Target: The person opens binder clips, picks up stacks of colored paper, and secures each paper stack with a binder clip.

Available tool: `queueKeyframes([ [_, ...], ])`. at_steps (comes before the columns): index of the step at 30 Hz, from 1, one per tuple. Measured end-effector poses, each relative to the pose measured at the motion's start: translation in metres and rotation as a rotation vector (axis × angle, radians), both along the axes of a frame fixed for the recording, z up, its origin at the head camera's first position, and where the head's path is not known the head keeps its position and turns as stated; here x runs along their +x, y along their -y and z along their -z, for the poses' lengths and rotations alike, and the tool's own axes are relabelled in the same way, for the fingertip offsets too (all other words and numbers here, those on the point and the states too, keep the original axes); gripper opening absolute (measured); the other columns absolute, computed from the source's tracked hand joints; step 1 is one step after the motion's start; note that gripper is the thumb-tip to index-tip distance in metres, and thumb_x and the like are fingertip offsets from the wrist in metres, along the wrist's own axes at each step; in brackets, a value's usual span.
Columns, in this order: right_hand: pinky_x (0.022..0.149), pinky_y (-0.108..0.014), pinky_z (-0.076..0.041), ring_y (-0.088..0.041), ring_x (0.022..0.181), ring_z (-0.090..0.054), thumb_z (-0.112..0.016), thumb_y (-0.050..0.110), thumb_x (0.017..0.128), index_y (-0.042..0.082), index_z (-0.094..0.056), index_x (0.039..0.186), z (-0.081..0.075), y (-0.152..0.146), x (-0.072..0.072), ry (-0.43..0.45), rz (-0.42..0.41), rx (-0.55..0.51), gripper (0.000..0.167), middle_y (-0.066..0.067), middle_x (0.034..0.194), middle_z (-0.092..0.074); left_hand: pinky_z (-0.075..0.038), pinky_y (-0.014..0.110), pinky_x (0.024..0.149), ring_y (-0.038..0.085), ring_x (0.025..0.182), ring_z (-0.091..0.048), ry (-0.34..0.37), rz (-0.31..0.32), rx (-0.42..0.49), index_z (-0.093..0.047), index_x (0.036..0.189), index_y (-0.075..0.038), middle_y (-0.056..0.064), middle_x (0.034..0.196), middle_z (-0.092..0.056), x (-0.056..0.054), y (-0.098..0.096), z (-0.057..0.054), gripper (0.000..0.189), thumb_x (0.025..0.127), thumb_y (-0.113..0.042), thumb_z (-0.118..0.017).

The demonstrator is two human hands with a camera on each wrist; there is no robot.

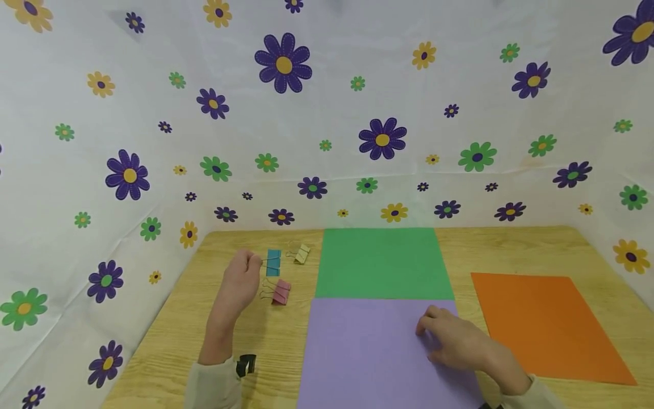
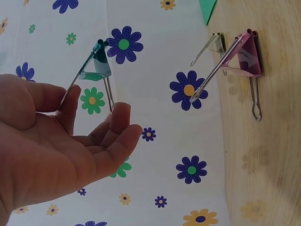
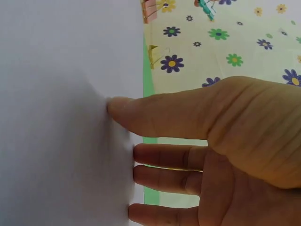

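My left hand (image 1: 241, 279) holds a blue binder clip (image 1: 273, 263) by its wire handles, above the table. In the left wrist view, thumb and fingers pinch the handles of this teal-looking clip (image 2: 96, 66). Near it on the table are a pink binder clip (image 1: 281, 292) and a pale yellow binder clip (image 1: 302, 254). With its fingertips, my right hand (image 1: 455, 339) touches a purple sheet of paper (image 1: 365, 346). In the right wrist view, its thumb and fingers (image 3: 169, 157) are spread, their tips on the sheet, with nothing gripped.
A green sheet (image 1: 383, 264) lies directly beyond the purple one. To the right is an orange sheet (image 1: 549, 329). All lie on a wood-grain table (image 1: 168, 346), with a white flower-patterned cloth (image 1: 327, 108) behind and at both sides.
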State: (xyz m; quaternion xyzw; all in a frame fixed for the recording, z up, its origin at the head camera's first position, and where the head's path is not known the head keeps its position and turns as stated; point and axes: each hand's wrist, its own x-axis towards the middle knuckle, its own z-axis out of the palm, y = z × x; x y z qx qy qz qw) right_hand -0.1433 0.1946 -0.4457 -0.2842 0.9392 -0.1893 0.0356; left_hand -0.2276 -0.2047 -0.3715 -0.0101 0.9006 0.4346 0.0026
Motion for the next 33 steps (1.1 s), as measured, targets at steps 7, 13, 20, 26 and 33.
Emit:
queueKeyframes([
  [7, 0.078, -0.039, -0.051, -0.019, 0.093, -0.051, -0.087, 0.006, 0.069, 0.011, -0.063, 0.101, 0.002, 0.003, 0.002, 0.050, 0.091, -0.026, 0.041, -0.001, 0.102, -0.051, -0.035, 0.034, 0.061, 0.020, 0.067, -0.038, 0.003, -0.007, 0.005, -0.042, 0.100, -0.002, 0.009, 0.085, -0.039, 0.001, 0.001, 0.000, 0.025, 0.106, -0.022, -0.028],
  [13, 0.085, -0.049, -0.050, -0.032, 0.100, -0.051, -0.092, 0.014, 0.064, 0.003, -0.061, 0.099, 0.003, 0.005, 0.003, 0.056, 0.229, -0.003, 0.049, -0.011, 0.105, -0.053, -0.034, 0.033, 0.060, 0.019, 0.065, -0.036, 0.021, -0.009, 0.023, -0.043, 0.105, -0.001, 0.007, 0.082, -0.039, 0.003, 0.001, -0.001, 0.027, 0.106, -0.023, -0.027],
  [20, 0.089, -0.067, -0.044, -0.052, 0.113, -0.049, -0.094, 0.029, 0.060, 0.000, -0.058, 0.097, 0.001, 0.003, 0.001, 0.016, 0.291, 0.082, 0.060, -0.027, 0.114, -0.055, -0.034, 0.032, 0.060, 0.019, 0.066, -0.036, 0.031, -0.022, 0.040, -0.044, 0.105, -0.002, 0.007, 0.081, -0.039, 0.003, 0.001, -0.001, 0.026, 0.106, -0.024, -0.028],
  [26, 0.093, -0.073, -0.038, -0.063, 0.121, -0.042, -0.093, 0.036, 0.062, 0.003, -0.056, 0.101, -0.001, -0.003, 0.000, 0.062, 0.289, 0.079, 0.064, -0.036, 0.120, -0.054, -0.035, 0.032, 0.062, 0.020, 0.068, -0.037, 0.027, -0.043, 0.055, -0.044, 0.102, -0.004, 0.008, 0.085, -0.040, 0.002, 0.001, -0.001, 0.025, 0.105, -0.025, -0.030],
  [33, 0.097, -0.075, -0.032, -0.066, 0.125, -0.035, -0.091, 0.040, 0.063, 0.004, -0.054, 0.105, -0.001, -0.007, -0.001, 0.101, 0.293, 0.075, 0.067, -0.041, 0.126, -0.050, -0.034, 0.032, 0.059, 0.018, 0.063, -0.034, 0.012, -0.033, 0.059, -0.046, 0.103, -0.002, 0.009, 0.084, -0.040, 0.003, 0.003, 0.000, 0.027, 0.105, -0.024, -0.032],
])
